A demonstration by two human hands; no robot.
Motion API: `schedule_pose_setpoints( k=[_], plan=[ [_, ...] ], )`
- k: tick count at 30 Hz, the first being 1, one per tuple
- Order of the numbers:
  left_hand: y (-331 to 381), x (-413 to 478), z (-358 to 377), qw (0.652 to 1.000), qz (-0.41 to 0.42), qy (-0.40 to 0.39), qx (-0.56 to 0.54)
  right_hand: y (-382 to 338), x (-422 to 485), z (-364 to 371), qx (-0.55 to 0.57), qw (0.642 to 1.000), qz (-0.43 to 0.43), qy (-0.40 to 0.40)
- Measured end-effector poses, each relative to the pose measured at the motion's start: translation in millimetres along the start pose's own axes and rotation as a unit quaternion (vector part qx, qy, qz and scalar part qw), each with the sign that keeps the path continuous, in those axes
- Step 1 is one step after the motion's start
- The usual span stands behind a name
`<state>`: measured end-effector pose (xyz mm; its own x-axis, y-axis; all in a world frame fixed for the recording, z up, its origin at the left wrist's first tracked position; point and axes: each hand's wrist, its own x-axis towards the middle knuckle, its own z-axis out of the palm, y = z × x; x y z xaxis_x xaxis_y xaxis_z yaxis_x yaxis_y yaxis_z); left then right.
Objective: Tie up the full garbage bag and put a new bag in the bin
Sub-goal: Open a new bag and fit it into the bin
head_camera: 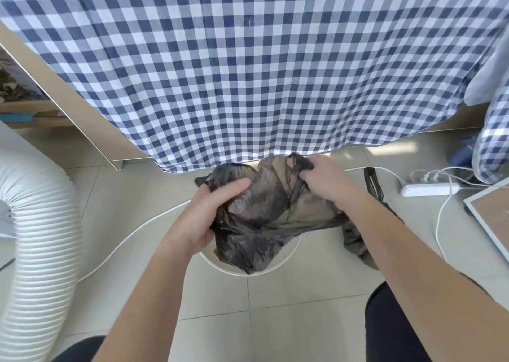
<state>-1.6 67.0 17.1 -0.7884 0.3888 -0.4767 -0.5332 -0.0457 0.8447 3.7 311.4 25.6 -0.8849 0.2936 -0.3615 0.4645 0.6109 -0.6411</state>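
Head view: left hand (202, 215) and right hand (327, 181) fingers (237, 184) clutch black bag (264, 215) over white bin (217, 264), curtain hem (248, 152) near.

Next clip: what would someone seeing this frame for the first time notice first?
The blue-and-white checked cloth fills the upper half, hanging behind the bin. Below it at centre, the left hand and right hand both grip a dark, see-through garbage bag over a white bin. A fat white ribbed hose curves down the left edge.
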Motion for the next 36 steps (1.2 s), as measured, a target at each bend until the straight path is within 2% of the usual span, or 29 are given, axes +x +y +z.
schedule_pose_setpoints(
  k=[2, 4, 6, 8, 11, 14, 16, 18, 20, 22, 25, 28, 31, 34, 36],
  plan=[
    [6.5, -5.5, 10.1, 0.995, 0.022, -0.043, 0.087, -18.9, -11.9, -31.2, -0.058, 0.993, -0.066, 0.074],
    [8.7, -4.4, 15.8, 0.995, 0.011, -0.065, 0.079, -33.7, -21.7, -58.2, -0.084, 0.985, -0.108, 0.109],
    [-0.6, 2.3, 14.8, 0.996, -0.028, -0.059, 0.054, -31.2, -17.7, -61.7, -0.120, 0.981, -0.107, 0.106],
    [-18.7, 13.2, 10.7, 0.993, -0.055, 0.039, 0.093, -10.6, -6.9, -37.7, -0.147, 0.983, -0.068, 0.083],
    [-34.4, 24.6, -6.0, 0.968, -0.017, 0.215, 0.126, 21.7, 11.0, 6.9, -0.136, 0.988, -0.043, 0.063],
    [-27.4, 32.0, -41.1, 0.933, 0.050, 0.341, 0.105, 27.4, 18.4, 19.9, -0.074, 0.993, -0.059, 0.077],
    [-22.7, 30.8, -63.7, 0.916, 0.039, 0.385, 0.106, 31.8, 22.8, 25.3, -0.095, 0.993, -0.055, 0.031],
    [-21.2, 23.3, -71.8, 0.928, -0.007, 0.360, 0.092, 38.6, 21.6, 30.2, -0.121, 0.991, -0.038, -0.052],
    [-22.1, 22.5, -78.4, 0.942, -0.043, 0.324, 0.078, 38.3, 16.8, 25.1, -0.074, 0.991, -0.014, -0.114],
    [-21.3, 23.7, -88.2, 0.958, -0.057, 0.282, 0.011, 34.5, 13.7, 12.2, -0.031, 0.988, 0.015, -0.153],
    [-12.7, 19.0, -99.4, 0.959, -0.056, 0.224, -0.164, 39.3, 20.6, -4.2, -0.055, 0.987, 0.005, -0.154],
    [-10.8, 11.6, -96.9, 0.956, -0.062, 0.168, -0.234, 45.2, 19.7, -10.0, -0.123, 0.975, 0.026, -0.183],
    [-15.8, 11.2, -83.2, 0.967, -0.086, 0.138, -0.197, 50.1, 17.7, -5.2, -0.088, 0.972, 0.032, -0.216],
    [-19.6, 14.5, -71.3, 0.982, -0.105, 0.140, -0.063, 50.6, 20.5, 0.8, 0.053, 0.975, 0.034, -0.212],
    [-21.6, 17.2, -67.1, 0.983, -0.102, 0.154, 0.020, 49.6, 23.4, 5.8, 0.171, 0.965, 0.022, -0.195]
  ],
)
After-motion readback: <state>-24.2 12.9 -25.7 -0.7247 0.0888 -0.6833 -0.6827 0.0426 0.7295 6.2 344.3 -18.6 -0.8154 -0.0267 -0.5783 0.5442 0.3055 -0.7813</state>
